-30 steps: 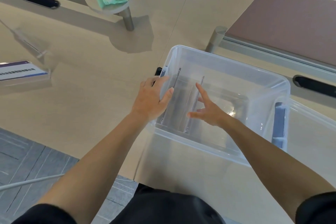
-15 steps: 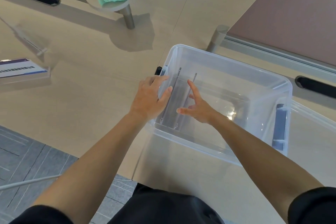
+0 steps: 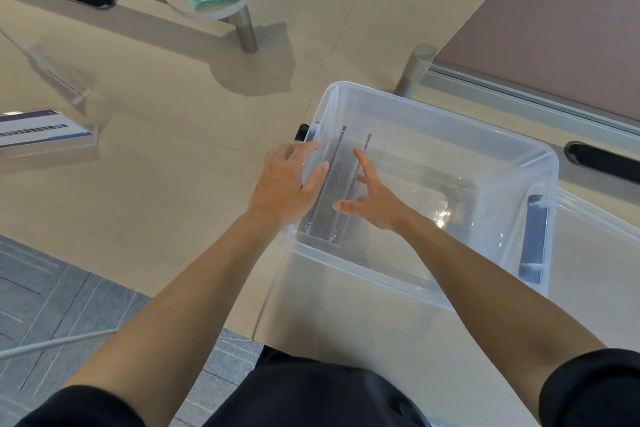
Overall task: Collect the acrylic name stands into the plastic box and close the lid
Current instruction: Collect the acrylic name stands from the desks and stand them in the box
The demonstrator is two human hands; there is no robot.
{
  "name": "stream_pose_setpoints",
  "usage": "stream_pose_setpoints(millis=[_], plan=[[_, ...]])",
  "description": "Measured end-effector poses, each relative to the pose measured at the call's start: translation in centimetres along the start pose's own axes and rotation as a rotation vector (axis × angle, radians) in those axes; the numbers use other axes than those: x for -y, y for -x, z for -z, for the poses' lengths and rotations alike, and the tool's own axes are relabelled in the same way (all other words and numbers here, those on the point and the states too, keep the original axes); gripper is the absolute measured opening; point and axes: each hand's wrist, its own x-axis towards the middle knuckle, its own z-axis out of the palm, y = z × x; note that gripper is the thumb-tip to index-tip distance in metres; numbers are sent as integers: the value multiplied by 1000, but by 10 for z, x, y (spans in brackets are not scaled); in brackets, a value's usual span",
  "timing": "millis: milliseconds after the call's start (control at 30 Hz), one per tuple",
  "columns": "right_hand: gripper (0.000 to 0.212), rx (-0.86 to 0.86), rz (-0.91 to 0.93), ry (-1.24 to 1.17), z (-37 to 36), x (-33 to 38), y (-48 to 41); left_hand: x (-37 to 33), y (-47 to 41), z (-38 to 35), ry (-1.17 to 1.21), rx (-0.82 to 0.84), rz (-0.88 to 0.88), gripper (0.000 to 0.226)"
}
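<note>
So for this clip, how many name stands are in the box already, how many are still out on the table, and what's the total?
Name stands in the box: 2, upright at its left end
Name stands on the table: 2, one with a printed card, one clear
Total: 4

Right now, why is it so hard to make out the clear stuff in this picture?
Head view: glare on the plastic box floor; the acrylic stands show mainly as dark edges; the empty stand far left is nearly invisible; wide-angle lens bends the edges.
</note>
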Motion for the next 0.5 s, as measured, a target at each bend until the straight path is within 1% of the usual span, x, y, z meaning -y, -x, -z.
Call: stream_pose_setpoints(millis=[367,500], plan=[[110,25,6,-13,1,-1,0,1,-1,0,-7,3,1,42],[111,36,4,43,4,4,2,1,-1,-1,-42,-2,-21,43]])
